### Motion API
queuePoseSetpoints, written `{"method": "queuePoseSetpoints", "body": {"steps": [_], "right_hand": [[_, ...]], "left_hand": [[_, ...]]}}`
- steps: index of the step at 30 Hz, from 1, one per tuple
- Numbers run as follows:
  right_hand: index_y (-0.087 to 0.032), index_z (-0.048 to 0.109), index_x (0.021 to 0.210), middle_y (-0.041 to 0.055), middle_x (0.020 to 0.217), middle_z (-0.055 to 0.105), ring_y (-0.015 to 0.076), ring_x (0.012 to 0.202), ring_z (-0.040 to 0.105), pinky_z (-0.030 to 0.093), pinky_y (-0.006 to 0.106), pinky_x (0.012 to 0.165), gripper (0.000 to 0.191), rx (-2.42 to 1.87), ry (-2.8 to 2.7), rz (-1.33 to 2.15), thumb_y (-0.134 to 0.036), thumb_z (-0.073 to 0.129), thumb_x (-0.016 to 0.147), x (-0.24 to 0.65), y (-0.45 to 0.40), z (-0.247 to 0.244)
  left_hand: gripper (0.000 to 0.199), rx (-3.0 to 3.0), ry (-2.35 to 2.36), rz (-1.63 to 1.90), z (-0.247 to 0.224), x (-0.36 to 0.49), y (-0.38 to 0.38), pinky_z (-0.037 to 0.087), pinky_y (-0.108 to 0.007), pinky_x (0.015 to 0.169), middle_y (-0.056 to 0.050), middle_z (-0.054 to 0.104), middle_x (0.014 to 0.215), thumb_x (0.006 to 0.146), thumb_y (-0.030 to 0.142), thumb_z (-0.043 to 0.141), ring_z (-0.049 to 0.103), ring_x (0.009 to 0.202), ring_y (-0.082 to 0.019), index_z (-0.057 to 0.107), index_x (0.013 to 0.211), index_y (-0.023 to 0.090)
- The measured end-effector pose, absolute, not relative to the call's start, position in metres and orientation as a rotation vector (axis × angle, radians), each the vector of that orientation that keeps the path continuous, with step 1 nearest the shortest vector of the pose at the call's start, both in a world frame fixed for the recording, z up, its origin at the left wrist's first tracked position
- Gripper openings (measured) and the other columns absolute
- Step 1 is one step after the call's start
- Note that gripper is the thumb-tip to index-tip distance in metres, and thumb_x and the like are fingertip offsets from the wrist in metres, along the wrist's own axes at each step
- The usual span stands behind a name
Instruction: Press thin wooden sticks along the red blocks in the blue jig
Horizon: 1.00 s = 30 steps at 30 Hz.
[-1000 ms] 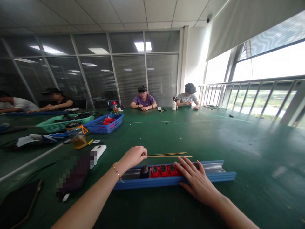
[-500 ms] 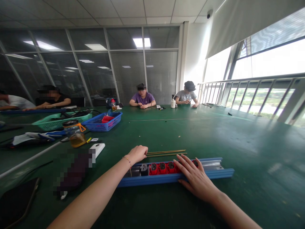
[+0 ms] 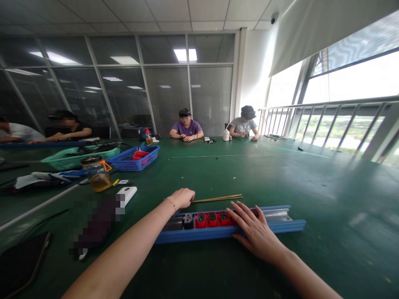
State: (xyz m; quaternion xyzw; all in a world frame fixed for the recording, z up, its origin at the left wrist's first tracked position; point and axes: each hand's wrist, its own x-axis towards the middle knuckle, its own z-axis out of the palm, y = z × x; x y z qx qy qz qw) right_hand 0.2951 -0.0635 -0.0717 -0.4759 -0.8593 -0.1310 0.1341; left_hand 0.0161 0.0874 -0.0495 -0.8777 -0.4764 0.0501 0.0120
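Observation:
My left hand (image 3: 183, 198) is closed around the near ends of two thin golden sticks (image 3: 220, 198), which lie low over the table behind the rail and point right. Beneath my right hand (image 3: 251, 230) is a blue rail (image 3: 196, 236) with a silvery channel; the fingers are spread and rest across it. In the channel sits a row of red connectors (image 3: 212, 220) with dark tops, some hidden by my right fingers. A dark grey connector (image 3: 188, 221) stands at the left end of that row.
To the left are a white device (image 3: 128, 194), a jar with amber liquid (image 3: 99, 178), a blue basket (image 3: 137, 162), a green basket (image 3: 67, 160) and a dark phone-like slab (image 3: 23, 261). Several people sit along the far sides of the green table (image 3: 311, 182).
The golden sticks, spread slightly apart before, now lie closer together, almost touching. My left hand has shifted a little right and up. My right hand stays in place.

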Motion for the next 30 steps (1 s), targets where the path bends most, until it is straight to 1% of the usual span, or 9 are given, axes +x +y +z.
{"method": "queuePoseSetpoints", "body": {"steps": [2, 5, 8, 11, 13, 16, 19, 26, 30], "right_hand": [[-0.031, 0.007, 0.138, 0.0036, 0.144, 0.018, 0.0258, 0.129, 0.016, 0.015, 0.058, 0.098, 0.060, -1.381, -2.492, -0.356, -0.037, 0.037, 0.086, 0.295, -0.065, -0.070], [-0.032, 0.006, 0.138, 0.0035, 0.144, 0.016, 0.0269, 0.130, 0.014, 0.014, 0.059, 0.097, 0.064, -1.372, -2.516, -0.285, -0.043, 0.038, 0.084, 0.295, -0.067, -0.065], [-0.033, 0.005, 0.138, 0.0030, 0.144, 0.015, 0.0279, 0.130, 0.012, 0.012, 0.061, 0.097, 0.067, -1.381, -2.518, -0.225, -0.050, 0.038, 0.083, 0.294, -0.069, -0.060], [-0.033, 0.008, 0.138, 0.0027, 0.144, 0.017, 0.0276, 0.130, 0.012, 0.011, 0.062, 0.096, 0.064, -1.400, -2.484, -0.213, -0.052, 0.035, 0.084, 0.293, -0.069, -0.056], [-0.033, 0.010, 0.138, 0.0028, 0.144, 0.019, 0.0272, 0.130, 0.014, 0.011, 0.061, 0.097, 0.061, -1.405, -2.460, -0.217, -0.051, 0.034, 0.084, 0.294, -0.067, -0.055], [-0.033, 0.012, 0.137, 0.0027, 0.143, 0.022, 0.0263, 0.130, 0.015, 0.012, 0.060, 0.097, 0.057, -1.410, -2.438, -0.227, -0.049, 0.032, 0.086, 0.295, -0.065, -0.056], [-0.033, 0.013, 0.137, 0.0024, 0.142, 0.024, 0.0254, 0.129, 0.017, 0.014, 0.059, 0.097, 0.055, -1.412, -2.426, -0.230, -0.047, 0.031, 0.087, 0.295, -0.065, -0.057], [-0.033, 0.018, 0.136, 0.0029, 0.139, 0.031, 0.0230, 0.127, 0.024, 0.019, 0.056, 0.097, 0.050, -1.464, -2.284, -0.341, -0.041, 0.031, 0.089, 0.301, -0.062, -0.059], [-0.029, 0.023, 0.135, 0.0051, 0.137, 0.034, 0.0235, 0.125, 0.028, 0.020, 0.053, 0.096, 0.049, -1.518, -2.091, -0.518, -0.038, 0.034, 0.088, 0.312, -0.056, -0.059]], "left_hand": [[0.023, -2.738, -1.490, 0.187, -0.049, 0.018, 0.089, 0.044, -0.024, 0.062, -0.003, 0.065, 0.087, 0.063, 0.010, 0.052, 0.060, 0.078, -0.017, 0.062, 0.081, 0.022], [0.023, -2.724, -1.499, 0.209, -0.048, 0.021, 0.088, 0.044, -0.024, 0.059, -0.003, 0.065, 0.084, 0.060, 0.010, 0.053, 0.060, 0.075, -0.018, 0.062, 0.078, 0.021], [0.022, -2.690, -1.508, 0.197, -0.048, 0.025, 0.083, 0.045, -0.028, 0.064, -0.004, 0.065, 0.081, 0.058, 0.011, 0.054, 0.060, 0.075, -0.020, 0.061, 0.077, 0.020], [0.017, -2.650, -1.515, 0.138, -0.047, 0.029, 0.077, 0.044, -0.036, 0.072, -0.007, 0.063, 0.083, 0.064, 0.015, 0.050, 0.058, 0.083, -0.024, 0.062, 0.076, 0.019], [0.020, -2.631, -1.526, 0.086, -0.046, 0.029, 0.075, 0.043, -0.038, 0.074, -0.009, 0.062, 0.088, 0.070, 0.018, 0.044, 0.057, 0.088, -0.025, 0.063, 0.075, 0.018], [0.030, -2.630, -1.559, 0.021, -0.043, 0.026, 0.073, 0.045, -0.032, 0.069, -0.009, 0.059, 0.091, 0.078, 0.020, 0.034, 0.058, 0.081, -0.021, 0.064, 0.077, 0.018], [0.034, -2.642, -1.598, -0.023, -0.039, 0.023, 0.071, 0.045, -0.027, 0.063, -0.007, 0.060, 0.091, 0.082, 0.022, 0.029, 0.059, 0.073, -0.017, 0.063, 0.083, 0.020], [0.033, -2.695, -1.563, -0.281, -0.021, 0.019, 0.049, 0.044, -0.031, 0.070, -0.001, 0.065, 0.094, 0.085, 0.023, 0.029, 0.060, 0.080, -0.017, 0.061, 0.093, 0.027], [0.034, -2.697, -1.550, -0.455, -0.004, 0.021, 0.021, 0.043, -0.029, 0.075, -0.001, 0.064, 0.094, 0.086, 0.025, 0.029, 0.059, 0.081, -0.015, 0.060, 0.100, 0.027]]}}
